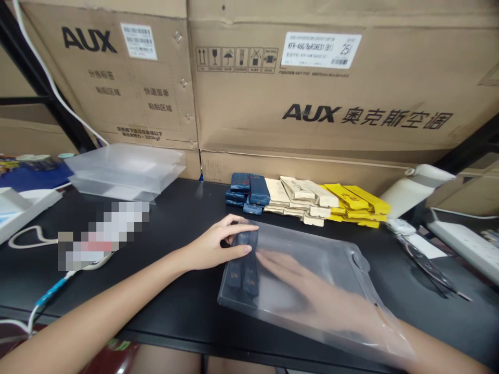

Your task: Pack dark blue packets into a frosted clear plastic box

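Note:
A clear plastic file envelope [307, 259] lies on the black table, its opening and rounded tab toward the right. Inside, along its left end, are two narrow dark blue packets [242, 270] side by side. My left hand [220, 241] grips the envelope's far left corner over the packets, with thumb and forefinger on top and the other fingers partly hidden. Reaching in through the opening, my right hand [300, 275] shows through the plastic. Its fingers are stretched out together, their tips close to the packets; whether they touch cannot be told.
Behind the envelope stand stacked dark blue packets [259, 189], cream packets [298, 195] and yellow packets [354, 202]. More clear envelopes [125, 169] are piled at back left. A white bottle [417, 189], glasses [424, 265] and a power strip [468, 244] are right. Cardboard boxes [331, 140] form the back.

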`<control>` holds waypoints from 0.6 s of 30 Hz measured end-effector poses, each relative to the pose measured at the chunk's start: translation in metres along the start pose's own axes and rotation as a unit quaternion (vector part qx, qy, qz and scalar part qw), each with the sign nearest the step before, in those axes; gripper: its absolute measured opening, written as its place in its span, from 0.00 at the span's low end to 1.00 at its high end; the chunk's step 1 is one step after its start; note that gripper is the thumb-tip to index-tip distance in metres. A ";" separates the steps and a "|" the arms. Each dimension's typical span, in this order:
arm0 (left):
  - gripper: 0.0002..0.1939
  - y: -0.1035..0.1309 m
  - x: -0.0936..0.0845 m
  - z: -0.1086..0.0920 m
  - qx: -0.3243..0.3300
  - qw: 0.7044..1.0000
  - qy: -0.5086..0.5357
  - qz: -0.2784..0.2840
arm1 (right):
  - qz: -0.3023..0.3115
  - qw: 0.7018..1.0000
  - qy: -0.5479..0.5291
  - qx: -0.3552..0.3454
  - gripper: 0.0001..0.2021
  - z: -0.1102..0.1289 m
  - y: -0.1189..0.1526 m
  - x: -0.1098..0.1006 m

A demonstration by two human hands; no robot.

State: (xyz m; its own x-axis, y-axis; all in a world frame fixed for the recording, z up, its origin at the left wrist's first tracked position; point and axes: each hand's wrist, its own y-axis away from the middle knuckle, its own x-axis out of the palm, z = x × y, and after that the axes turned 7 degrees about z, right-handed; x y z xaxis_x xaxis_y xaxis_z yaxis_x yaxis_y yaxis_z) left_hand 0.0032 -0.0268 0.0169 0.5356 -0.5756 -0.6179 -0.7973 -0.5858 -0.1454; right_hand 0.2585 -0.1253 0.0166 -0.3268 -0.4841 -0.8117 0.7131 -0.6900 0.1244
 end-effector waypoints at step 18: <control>0.23 0.000 -0.001 0.001 -0.010 1.000 -0.013 -0.003 | -0.036 0.999 0.012 -0.026 0.38 -0.009 -0.001 -0.003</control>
State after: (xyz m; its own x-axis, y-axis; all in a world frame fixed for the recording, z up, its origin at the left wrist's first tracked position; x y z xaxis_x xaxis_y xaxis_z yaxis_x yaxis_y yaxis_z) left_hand 0.0027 -0.0256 0.0171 0.5332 -0.5574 -0.6364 -0.7878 -0.6013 -0.1334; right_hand 0.2640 -0.1187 0.0138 -0.3645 -0.4209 -0.8306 0.7194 -0.6937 0.0358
